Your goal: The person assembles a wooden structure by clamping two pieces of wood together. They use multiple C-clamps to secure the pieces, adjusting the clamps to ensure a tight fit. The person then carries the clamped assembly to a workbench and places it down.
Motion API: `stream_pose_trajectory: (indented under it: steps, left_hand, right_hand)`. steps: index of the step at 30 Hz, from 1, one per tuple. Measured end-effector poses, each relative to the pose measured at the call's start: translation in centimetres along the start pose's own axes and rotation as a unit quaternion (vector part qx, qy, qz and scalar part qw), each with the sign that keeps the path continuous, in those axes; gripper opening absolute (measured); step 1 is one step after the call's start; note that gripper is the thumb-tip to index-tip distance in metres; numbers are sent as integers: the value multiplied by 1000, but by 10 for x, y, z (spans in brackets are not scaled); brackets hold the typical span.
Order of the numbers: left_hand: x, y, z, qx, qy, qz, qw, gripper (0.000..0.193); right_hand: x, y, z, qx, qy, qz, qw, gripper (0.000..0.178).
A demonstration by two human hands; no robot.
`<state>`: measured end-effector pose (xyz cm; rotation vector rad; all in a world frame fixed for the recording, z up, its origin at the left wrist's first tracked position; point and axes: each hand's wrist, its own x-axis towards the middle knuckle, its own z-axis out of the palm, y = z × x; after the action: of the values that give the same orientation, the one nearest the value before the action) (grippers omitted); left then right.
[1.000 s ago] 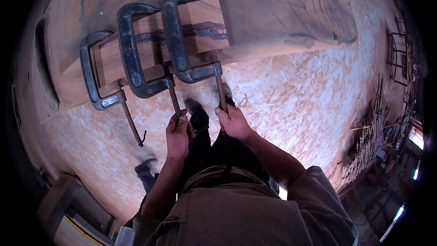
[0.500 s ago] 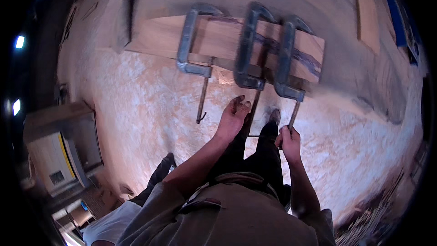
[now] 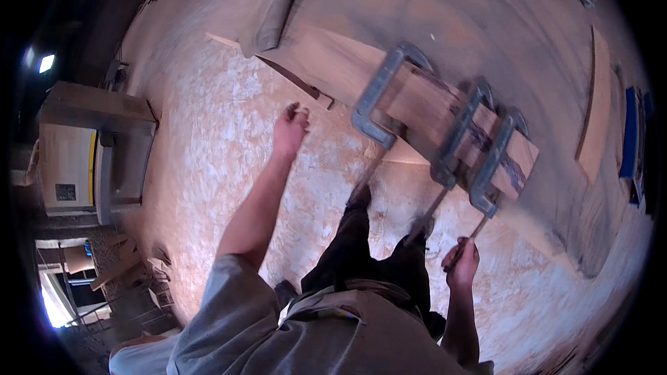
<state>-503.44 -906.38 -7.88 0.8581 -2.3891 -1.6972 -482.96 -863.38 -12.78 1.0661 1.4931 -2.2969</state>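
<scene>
Three blue-grey C-clamps stand along the workbench edge: a left clamp (image 3: 369, 103), a middle clamp (image 3: 455, 142) and a right clamp (image 3: 484, 179). They grip wooden boards (image 3: 420, 107) marked with a dark purplish streak. My right hand (image 3: 462, 262) is closed around the handle at the lower end of the right clamp's screw. Away to the left, my left hand (image 3: 290, 130) hovers over the floor with loosely bent fingers apart and nothing visible in it. It is nearest a narrow wood strip (image 3: 295, 83) at the bench edge.
Dust covers the workbench (image 3: 375, 0). A long plank (image 3: 593, 111) lies at the right, beside blue objects (image 3: 631, 135). A boxy cabinet (image 3: 97, 107) with a yellow stripe stands on the left. Another person's pale clothing (image 3: 142, 355) shows at lower left.
My view has turned, so the bench and clamps now slant down to the right. My left hand has moved left, away from the clamps. My right hand stays on the right clamp's handle.
</scene>
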Motion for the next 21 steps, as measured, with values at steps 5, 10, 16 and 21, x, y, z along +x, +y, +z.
stream_pose_trajectory:
  steps: [5, 10, 16, 21]
  left_hand:
    - [192, -22, -120, 158, 155, 42, 974, 61]
    - [336, -4, -173, 142, 247, -14, 958, 63]
    - [384, -20, -173, 11, 6, -101, 995, 41]
    - [482, 9, -291, 425, -33, 174, 888, 32]
  right_hand:
    - [-1, 5, 9, -28, 55, 19, 998, 35]
    - [6, 11, 4, -61, 164, 7, 985, 40]
    - [6, -2, 25, -159, 327, 46, 930, 42]
    - [4, -3, 25, -166, 385, 83, 904, 51]
